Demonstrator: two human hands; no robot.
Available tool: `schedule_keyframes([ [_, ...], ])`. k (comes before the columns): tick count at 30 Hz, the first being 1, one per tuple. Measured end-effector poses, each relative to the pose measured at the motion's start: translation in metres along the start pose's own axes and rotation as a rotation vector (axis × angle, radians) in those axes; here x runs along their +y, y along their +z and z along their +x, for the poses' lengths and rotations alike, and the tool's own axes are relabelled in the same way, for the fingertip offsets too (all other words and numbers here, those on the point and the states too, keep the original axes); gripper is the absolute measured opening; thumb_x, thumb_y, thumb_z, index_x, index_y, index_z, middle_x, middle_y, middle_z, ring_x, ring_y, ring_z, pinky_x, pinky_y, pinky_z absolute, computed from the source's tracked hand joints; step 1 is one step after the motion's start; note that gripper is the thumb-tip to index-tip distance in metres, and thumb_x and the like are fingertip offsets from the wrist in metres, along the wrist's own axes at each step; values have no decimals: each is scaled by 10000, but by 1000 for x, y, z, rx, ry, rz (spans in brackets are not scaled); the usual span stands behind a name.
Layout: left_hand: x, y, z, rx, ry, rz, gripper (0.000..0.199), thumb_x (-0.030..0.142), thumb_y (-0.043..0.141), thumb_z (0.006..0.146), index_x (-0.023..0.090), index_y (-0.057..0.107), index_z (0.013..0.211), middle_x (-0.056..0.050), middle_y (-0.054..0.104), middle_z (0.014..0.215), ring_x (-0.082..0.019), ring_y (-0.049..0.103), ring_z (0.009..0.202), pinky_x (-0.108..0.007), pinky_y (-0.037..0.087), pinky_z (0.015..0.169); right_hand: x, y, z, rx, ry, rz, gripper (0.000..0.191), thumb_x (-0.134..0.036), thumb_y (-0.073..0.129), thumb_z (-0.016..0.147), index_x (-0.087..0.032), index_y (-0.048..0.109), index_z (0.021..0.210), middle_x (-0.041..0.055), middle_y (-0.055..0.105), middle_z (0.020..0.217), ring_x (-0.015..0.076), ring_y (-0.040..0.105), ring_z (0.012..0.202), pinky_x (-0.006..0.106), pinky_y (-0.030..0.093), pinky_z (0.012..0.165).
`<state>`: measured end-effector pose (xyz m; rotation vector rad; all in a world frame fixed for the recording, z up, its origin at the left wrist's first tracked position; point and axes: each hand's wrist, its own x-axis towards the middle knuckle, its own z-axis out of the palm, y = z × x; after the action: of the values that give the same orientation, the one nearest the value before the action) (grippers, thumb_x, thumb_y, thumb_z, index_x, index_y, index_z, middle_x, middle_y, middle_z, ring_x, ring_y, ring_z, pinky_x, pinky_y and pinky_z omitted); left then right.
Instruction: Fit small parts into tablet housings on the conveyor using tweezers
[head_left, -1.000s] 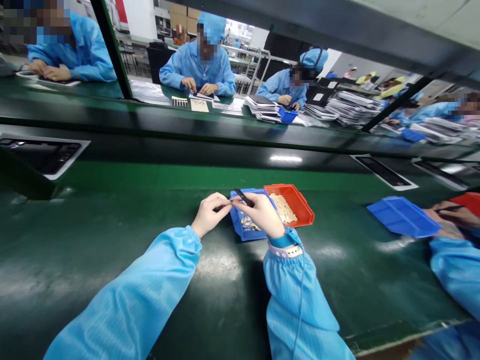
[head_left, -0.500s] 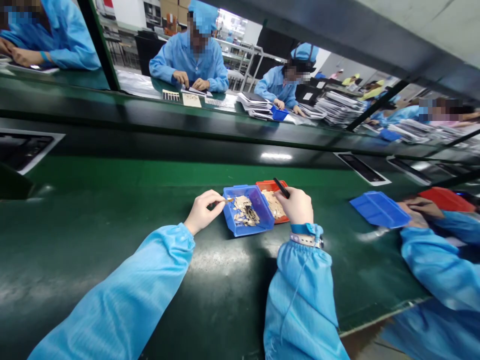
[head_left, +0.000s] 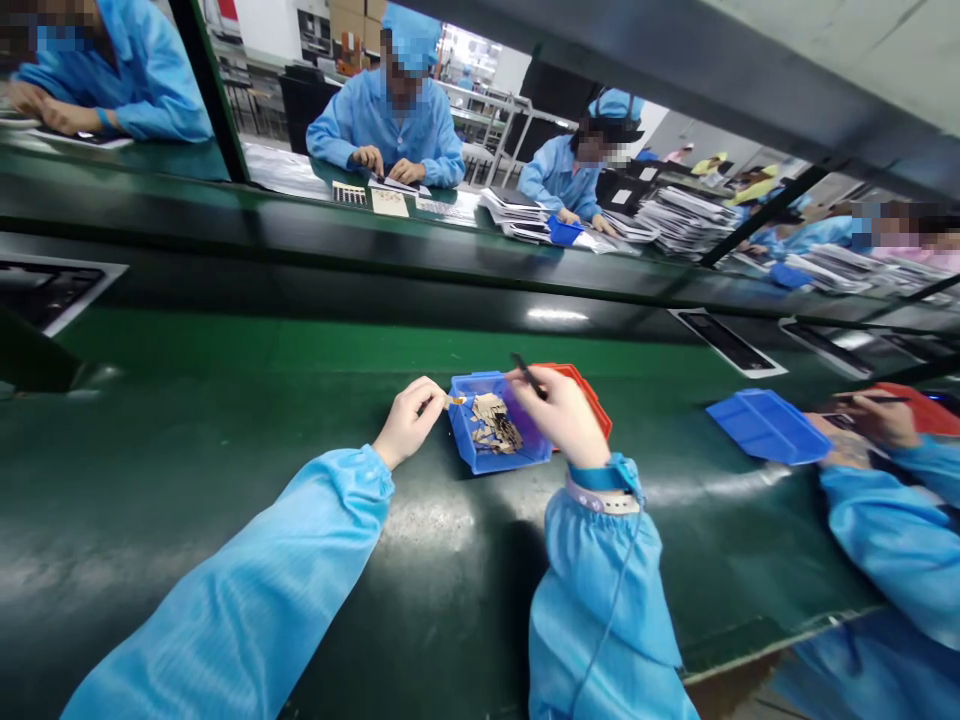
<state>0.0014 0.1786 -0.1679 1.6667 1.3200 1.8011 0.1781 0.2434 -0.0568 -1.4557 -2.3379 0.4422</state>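
My left hand (head_left: 410, 421) pinches a small flat strip (head_left: 456, 400), tan and orange, at the left rim of a blue bin (head_left: 469, 458). Inside that bin lie small flat pieces (head_left: 495, 425), beige and dark. My right hand (head_left: 559, 408), slightly blurred, grips a slim black pen-like tool (head_left: 527, 374) and hovers over the bin's right side. Its lower end is hidden by the fingers. A red bin (head_left: 592, 395) stands behind the right hand, mostly covered by it.
On the right, a co-worker's hands (head_left: 881, 415) are beside another blue bin (head_left: 765, 427) and a red one (head_left: 930, 410). Flat white-edged panels (head_left: 727, 340) lie along the far strip. A dark post (head_left: 34, 355) stands at left. Other people sit across the bench.
My right hand has moved left from the red bin to above the blue bin, with the black tool in it. My left hand stays near the rim, still pinching the strip.
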Motion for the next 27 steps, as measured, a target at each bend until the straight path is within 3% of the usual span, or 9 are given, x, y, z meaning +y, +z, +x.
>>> schedule_keyframes([
  [3,1,-1,0,-7,5,2,308,325,423,918,190,510,655,-21,526,694,-152,515,684,-274,422,632,-25,18,-6,-160,-196,125,199,-274,529,813,-189,699,869,26,702,815,178,634,758,266,472,702],
  [6,1,-1,0,-14,16,13,308,320,424,920,190,514,656,-19,527,692,-148,520,681,-270,429,637,-33,30,-8,-197,-260,182,169,-245,543,792,-172,692,822,24,678,764,172,614,711,265,459,667],
  [9,-1,0,-1,4,22,47,252,288,452,904,189,528,685,-18,532,720,-141,526,688,-256,433,628,-32,33,-7,-174,-260,224,157,-198,538,775,-164,685,816,30,680,783,170,614,727,266,456,683],
  [14,-4,2,-2,130,30,152,56,230,534,850,183,561,837,-29,544,834,-129,521,712,-244,438,622,-33,34,-6,-85,-213,257,148,-152,540,751,-156,684,789,37,688,779,171,626,733,265,454,696],
  [19,1,0,-5,96,80,208,88,232,564,841,185,638,853,-37,611,862,-161,569,837,-274,463,714,-32,40,-8,-56,-181,230,120,-157,561,745,-156,681,750,26,673,711,166,622,694,245,431,640],
  [27,-1,-4,-14,58,170,311,123,257,587,813,213,682,877,-19,659,875,-169,624,804,-307,489,797,-30,40,-19,-118,-172,131,137,-280,608,764,-176,660,691,-32,583,566,124,558,572,203,332,506],
])
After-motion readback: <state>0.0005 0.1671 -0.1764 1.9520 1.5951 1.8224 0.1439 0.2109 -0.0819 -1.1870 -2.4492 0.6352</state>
